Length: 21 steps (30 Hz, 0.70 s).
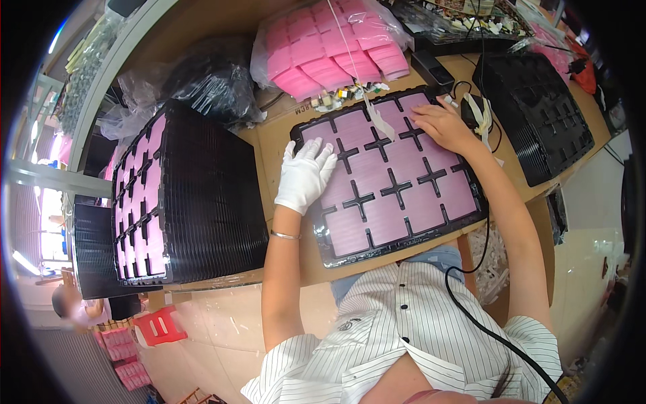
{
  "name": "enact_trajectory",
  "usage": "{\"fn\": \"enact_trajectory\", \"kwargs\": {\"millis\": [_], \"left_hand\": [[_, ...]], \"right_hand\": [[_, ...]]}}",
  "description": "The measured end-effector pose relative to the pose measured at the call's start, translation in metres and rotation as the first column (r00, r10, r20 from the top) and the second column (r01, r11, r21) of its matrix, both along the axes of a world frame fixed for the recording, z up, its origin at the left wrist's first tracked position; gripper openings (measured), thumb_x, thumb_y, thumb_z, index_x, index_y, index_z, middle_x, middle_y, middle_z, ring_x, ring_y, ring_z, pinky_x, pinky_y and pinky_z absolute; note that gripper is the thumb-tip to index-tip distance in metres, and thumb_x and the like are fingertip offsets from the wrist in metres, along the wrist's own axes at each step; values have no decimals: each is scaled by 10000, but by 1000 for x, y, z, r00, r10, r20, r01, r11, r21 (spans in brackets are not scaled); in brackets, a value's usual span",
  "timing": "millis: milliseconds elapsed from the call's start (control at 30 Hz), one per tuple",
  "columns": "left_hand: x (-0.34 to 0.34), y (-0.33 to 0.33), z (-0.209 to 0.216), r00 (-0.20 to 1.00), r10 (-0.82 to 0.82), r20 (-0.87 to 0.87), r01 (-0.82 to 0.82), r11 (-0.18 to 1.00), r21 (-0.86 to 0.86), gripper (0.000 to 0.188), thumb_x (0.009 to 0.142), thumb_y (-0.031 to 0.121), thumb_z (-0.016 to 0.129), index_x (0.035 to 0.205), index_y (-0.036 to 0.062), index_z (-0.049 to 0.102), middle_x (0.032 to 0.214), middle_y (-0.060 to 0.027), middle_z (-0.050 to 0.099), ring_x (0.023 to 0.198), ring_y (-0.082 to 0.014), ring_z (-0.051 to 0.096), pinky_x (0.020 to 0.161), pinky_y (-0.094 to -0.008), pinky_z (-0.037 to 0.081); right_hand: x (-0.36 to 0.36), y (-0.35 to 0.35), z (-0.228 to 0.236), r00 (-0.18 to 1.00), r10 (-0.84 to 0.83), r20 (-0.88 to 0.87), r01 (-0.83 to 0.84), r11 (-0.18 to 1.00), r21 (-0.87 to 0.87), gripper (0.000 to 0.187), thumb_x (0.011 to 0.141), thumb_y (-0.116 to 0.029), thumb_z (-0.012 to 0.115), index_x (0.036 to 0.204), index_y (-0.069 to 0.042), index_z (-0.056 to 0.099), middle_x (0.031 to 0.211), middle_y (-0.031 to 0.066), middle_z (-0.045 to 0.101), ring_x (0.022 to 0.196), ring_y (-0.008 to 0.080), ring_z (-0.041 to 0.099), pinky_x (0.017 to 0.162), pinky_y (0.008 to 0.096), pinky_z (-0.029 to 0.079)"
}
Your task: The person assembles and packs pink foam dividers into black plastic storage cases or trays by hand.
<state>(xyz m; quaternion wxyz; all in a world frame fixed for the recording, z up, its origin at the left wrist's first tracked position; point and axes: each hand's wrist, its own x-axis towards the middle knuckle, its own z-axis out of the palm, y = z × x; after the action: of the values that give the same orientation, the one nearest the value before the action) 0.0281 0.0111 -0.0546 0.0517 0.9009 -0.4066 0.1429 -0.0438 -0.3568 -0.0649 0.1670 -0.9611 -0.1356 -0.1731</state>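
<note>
A black plastic tray [471,219] lies on the table in front of me, its square pockets filled with pink sheets [390,175]. My left hand [306,174], in a white glove, rests flat on the tray's left side, fingers spread over a pink sheet. My bare right hand [443,124] presses down on a pink sheet at the tray's far right corner. Neither hand grips anything.
A tall stack of filled black trays [182,195] stands to my left. A stack of empty black trays [538,114] sits at the right. A clear bag of pink sheets [330,47] lies behind the tray. A black cable [484,323] runs down past my shirt.
</note>
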Motion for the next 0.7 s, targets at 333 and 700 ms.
{"fn": "enact_trajectory", "kwargs": {"millis": [333,700], "left_hand": [[-61,28,18,948,-249,-197,256,967,11,361,967,281,511,1210,51,648,1292,-94,631,1264,-262,543,1150,-539,240],[-152,68,28,922,-250,-295,246,968,-53,445,899,291,630,1255,27,591,1354,-169,559,1298,-326,489,1108,-532,318]], "right_hand": [[-98,3,20,993,19,-118,-32,993,-110,364,940,-236,570,1221,-14,638,1317,116,607,1298,251,509,1171,476,247],[-210,6,26,968,153,-199,-138,987,88,278,887,-162,624,1123,-29,684,1273,112,618,1250,296,532,1131,512,323]]}}
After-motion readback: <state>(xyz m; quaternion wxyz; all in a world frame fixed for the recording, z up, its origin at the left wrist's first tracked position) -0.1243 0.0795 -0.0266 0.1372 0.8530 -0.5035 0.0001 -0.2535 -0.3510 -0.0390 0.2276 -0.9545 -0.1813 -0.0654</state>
